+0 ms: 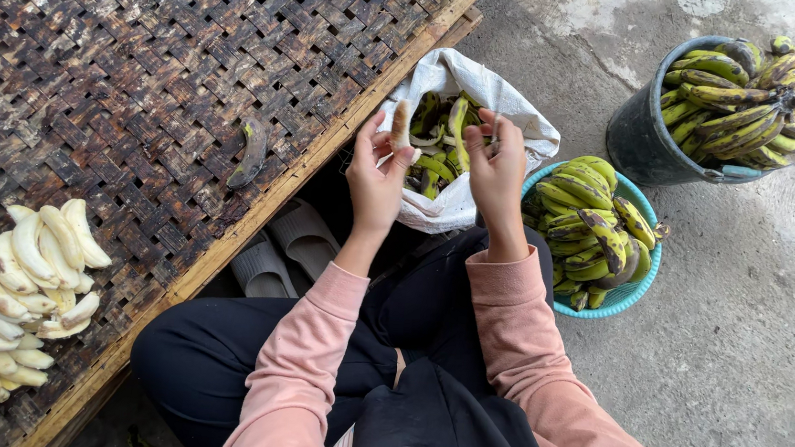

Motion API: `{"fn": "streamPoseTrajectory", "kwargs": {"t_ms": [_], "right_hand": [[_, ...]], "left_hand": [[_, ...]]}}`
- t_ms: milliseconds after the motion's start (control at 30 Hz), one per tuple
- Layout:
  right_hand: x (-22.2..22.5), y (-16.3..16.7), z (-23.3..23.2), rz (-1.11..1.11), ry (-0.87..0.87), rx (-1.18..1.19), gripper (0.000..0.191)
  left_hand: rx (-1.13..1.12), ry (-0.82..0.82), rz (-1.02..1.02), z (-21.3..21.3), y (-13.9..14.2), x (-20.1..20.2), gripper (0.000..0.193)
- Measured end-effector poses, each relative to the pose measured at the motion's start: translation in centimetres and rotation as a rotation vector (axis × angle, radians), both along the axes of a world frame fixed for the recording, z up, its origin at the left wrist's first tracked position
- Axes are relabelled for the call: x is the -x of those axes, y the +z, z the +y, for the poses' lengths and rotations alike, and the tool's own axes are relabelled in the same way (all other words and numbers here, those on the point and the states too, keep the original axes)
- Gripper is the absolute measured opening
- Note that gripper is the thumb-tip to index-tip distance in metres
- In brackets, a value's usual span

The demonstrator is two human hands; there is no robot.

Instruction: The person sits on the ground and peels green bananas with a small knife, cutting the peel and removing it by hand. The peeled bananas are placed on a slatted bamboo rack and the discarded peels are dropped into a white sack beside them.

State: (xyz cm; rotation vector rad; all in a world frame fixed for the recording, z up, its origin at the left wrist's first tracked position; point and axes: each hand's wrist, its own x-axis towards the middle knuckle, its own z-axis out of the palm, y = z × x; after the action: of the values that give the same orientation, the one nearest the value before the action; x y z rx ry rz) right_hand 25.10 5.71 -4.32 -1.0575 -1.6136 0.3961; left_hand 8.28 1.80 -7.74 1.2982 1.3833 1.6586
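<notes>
My left hand [375, 178] holds a small peeled banana [400, 124] upright between thumb and fingers. My right hand [498, 165] is raised beside it, fingers pinched on a strip of green peel above a white sack [513, 109] that holds several green peels [437, 150]. Both hands hover over the sack, in front of my knees. Pink sleeves cover both forearms.
A woven bamboo tray [143, 67] lies on the left with a pile of peeled bananas [2, 304] and one dark peel piece [252, 153]. A turquoise basket [636, 294] and a dark bucket [640, 139] hold unpeeled green bananas. Grey sandals [286, 242] sit by the tray's edge.
</notes>
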Motion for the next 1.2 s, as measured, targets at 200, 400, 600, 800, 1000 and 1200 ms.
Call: {"fn": "streamPoseTrajectory", "kwargs": {"t_ms": [200, 400, 600, 800, 1000, 1200], "right_hand": [[2.5, 1.4, -2.8, 0.366, 0.328, 0.42, 0.025], [1.9, 2.9, -2.9, 0.104, 0.212, 0.181, 0.026], [2.0, 4.1, -3.7, 0.009, 0.437, 0.077, 0.067], [0.7, 4.4, -4.8, 0.337, 0.787, 0.607, 0.071], [-0.3, 4.6, -5.1, 0.173, 0.886, 0.499, 0.066], [-0.3, 4.8, -4.9, 0.104, 0.848, 0.493, 0.063]], "left_hand": [[-0.152, 0.11, 0.547, -1.9, 0.7, -2.2, 0.058], [0.336, -0.388, -0.848, 0.5, -0.3, -1.3, 0.074], [0.293, -0.233, -1.212, 4.5, 0.9, -0.7, 0.04], [-0.13, 0.058, -1.073, 6.6, 4.4, -1.1, 0.036], [-0.319, 0.163, -0.893, 5.9, 7.8, -1.6, 0.038], [-0.38, 0.119, -0.921, 5.7, 9.1, -1.6, 0.037]]}}
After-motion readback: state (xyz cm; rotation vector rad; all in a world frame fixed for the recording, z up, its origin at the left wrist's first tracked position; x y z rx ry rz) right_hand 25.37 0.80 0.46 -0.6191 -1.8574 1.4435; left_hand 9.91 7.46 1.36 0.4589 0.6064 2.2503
